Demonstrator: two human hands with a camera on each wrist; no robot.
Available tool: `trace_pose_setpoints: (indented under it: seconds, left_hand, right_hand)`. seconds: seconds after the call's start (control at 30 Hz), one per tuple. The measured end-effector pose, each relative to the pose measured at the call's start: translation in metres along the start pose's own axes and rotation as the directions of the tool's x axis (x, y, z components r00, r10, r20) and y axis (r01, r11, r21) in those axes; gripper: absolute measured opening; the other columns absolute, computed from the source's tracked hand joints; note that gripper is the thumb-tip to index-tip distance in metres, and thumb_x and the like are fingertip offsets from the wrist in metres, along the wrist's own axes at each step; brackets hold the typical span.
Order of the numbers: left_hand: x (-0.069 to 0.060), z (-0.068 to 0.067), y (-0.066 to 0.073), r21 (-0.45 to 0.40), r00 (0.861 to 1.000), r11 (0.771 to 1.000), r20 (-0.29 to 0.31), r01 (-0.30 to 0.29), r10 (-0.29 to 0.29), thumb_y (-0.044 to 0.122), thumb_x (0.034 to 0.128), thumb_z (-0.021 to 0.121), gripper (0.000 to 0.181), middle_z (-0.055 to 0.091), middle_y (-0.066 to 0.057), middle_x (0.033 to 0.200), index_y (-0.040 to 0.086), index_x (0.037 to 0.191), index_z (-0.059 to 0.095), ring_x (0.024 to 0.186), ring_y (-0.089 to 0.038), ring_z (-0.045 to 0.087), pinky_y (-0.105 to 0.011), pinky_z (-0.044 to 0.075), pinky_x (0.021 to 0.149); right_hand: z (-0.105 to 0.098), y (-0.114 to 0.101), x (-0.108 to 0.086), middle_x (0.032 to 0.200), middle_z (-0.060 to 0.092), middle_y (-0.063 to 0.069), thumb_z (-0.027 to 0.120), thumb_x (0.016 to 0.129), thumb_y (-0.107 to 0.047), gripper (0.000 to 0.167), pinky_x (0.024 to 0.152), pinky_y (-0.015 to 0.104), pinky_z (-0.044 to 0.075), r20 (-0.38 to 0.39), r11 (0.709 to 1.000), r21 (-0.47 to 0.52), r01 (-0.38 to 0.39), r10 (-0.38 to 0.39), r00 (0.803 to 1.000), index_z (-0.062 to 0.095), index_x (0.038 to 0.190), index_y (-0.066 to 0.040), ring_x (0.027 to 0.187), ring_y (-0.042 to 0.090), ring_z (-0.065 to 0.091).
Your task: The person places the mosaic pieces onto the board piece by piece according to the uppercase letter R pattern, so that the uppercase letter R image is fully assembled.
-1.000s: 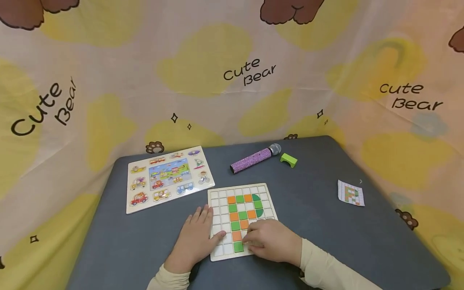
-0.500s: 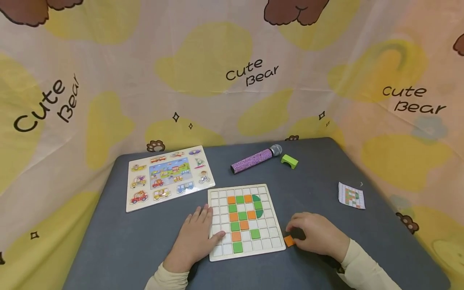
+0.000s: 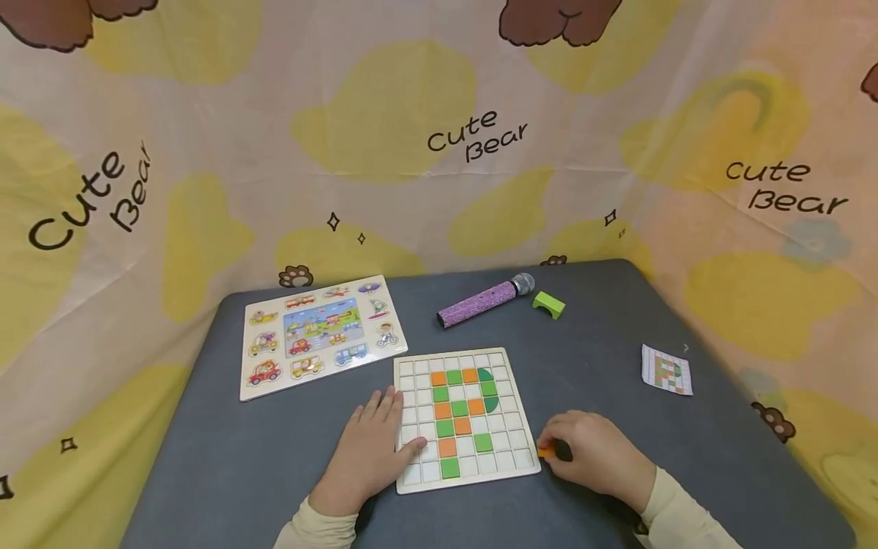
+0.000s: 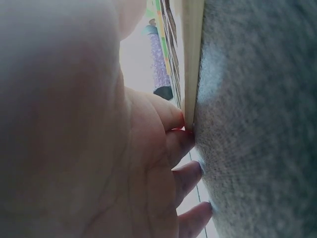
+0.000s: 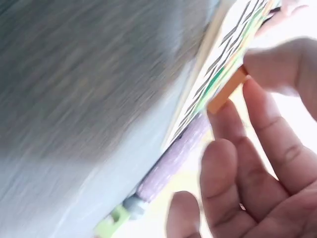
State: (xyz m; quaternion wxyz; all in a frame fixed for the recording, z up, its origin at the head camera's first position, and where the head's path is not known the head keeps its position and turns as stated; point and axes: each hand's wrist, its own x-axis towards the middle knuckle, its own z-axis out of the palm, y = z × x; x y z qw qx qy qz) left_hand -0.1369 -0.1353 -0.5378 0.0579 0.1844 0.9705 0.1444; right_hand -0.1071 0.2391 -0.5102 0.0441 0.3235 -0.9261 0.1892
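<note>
A white grid board (image 3: pixel 507 381) lies on the table, with orange, green and rounded dark green tiles in several of its squares. Beside its left edge my left hand (image 3: pixel 370 454) lies with the fingers extended and the thumb over the board; in the left wrist view fingertips touch the board's side. Off the lower right corner, my right hand (image 3: pixel 597 457) pinches an orange square tile (image 5: pixel 227 93) between thumb and fingers. One green tile (image 3: pixel 483 443) sits in the grid apart from the other tiles.
A vehicle picture puzzle (image 3: pixel 322 335) lies at the back left. Behind the board are a glittery purple microphone (image 3: pixel 480 303) and a green arch block (image 3: pixel 549 305). A small printed card (image 3: pixel 667 370) with a tile pattern lies on the right of the grey table (image 3: pixel 597 366).
My right hand has moved off the board to the right, uncovering the lone green tile. It has picked up the orange tile beside the board. My left hand has stayed in place.
</note>
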Motion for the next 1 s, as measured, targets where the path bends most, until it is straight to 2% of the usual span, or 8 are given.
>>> trace_pose_setpoints:
  seconds: [0.13,0.23,0.33,0.57,0.8,0.9,1.0]
  left_hand:
    - [0.003,0.003,0.002,0.005,1.000,1.000,-0.014,-0.007,0.007,0.062,0.1030,0.060,0.090,0.037,-0.022,0.168,-0.005,0.160,0.042,0.155,-0.044,0.033,-0.062,0.032,0.121]
    - [0.005,0.004,0.005,0.002,1.000,1.000,-0.013,-0.006,0.006,0.062,0.1027,0.059,0.091,0.037,-0.022,0.168,-0.005,0.161,0.042,0.155,-0.043,0.032,-0.062,0.032,0.121]
    - [0.006,0.006,0.010,0.007,1.000,1.000,-0.010,0.003,-0.003,0.063,0.1025,0.059,0.091,0.037,-0.021,0.168,-0.004,0.161,0.042,0.155,-0.042,0.033,-0.060,0.032,0.121]
    - [0.013,0.013,0.023,0.002,1.000,1.000,0.000,-0.030,0.030,0.065,0.1013,0.059,0.093,0.037,-0.019,0.168,-0.003,0.162,0.042,0.156,-0.041,0.033,-0.060,0.032,0.122]
    - [0.015,0.019,0.030,-0.025,0.998,0.998,0.028,-0.059,0.060,0.066,0.1020,0.057,0.093,0.036,-0.020,0.169,-0.003,0.162,0.041,0.156,-0.041,0.032,-0.059,0.033,0.122]
    - [0.014,0.023,0.030,-0.053,0.997,0.996,0.036,-0.067,0.069,0.064,0.1026,0.058,0.091,0.037,-0.020,0.168,-0.003,0.161,0.042,0.155,-0.041,0.033,-0.060,0.033,0.122]
    - [0.014,0.028,0.027,-0.065,0.997,0.995,0.033,-0.074,0.076,0.063,0.1040,0.056,0.087,0.041,-0.020,0.166,-0.003,0.160,0.045,0.153,-0.042,0.037,-0.060,0.035,0.120]
  right_hand:
    - [0.007,-0.007,0.008,0.095,0.069,-0.020,0.092,0.078,-0.009,0.024,0.069,0.024,0.054,-0.044,0.992,0.018,0.125,-0.124,0.991,0.078,0.091,-0.024,0.080,0.001,0.058]
    - [0.014,-0.012,0.015,0.095,0.071,-0.018,0.093,0.078,-0.009,0.022,0.069,0.021,0.051,-0.031,0.982,0.022,0.187,-0.187,0.982,0.080,0.090,-0.023,0.080,0.001,0.058]
    - [0.018,-0.014,0.018,0.097,0.073,-0.017,0.093,0.081,-0.011,0.019,0.072,0.023,0.053,0.009,0.979,0.015,0.204,-0.204,0.979,0.081,0.090,-0.023,0.084,0.002,0.061]
    - [0.013,-0.016,0.008,0.101,0.072,-0.017,0.093,0.085,-0.016,0.016,0.075,0.027,0.055,0.085,0.989,0.023,0.148,-0.150,0.985,0.084,0.091,-0.028,0.089,0.006,0.061]
    - [0.007,-0.018,0.004,0.101,0.070,-0.018,0.092,0.087,-0.020,0.014,0.073,0.026,0.055,0.135,0.985,0.023,0.171,-0.172,0.976,0.085,0.095,-0.028,0.088,0.005,0.060]
    - [0.001,-0.018,0.010,0.106,0.070,-0.017,0.089,0.090,-0.026,0.011,0.080,0.032,0.056,0.194,0.994,0.017,0.105,-0.106,0.975,0.084,0.099,-0.029,0.094,0.008,0.061]
    - [-0.007,-0.015,0.026,0.114,0.071,-0.011,0.086,0.093,-0.029,0.012,0.089,0.040,0.057,0.227,1.000,-0.011,0.022,-0.019,0.974,0.085,0.104,-0.026,0.104,0.014,0.061]
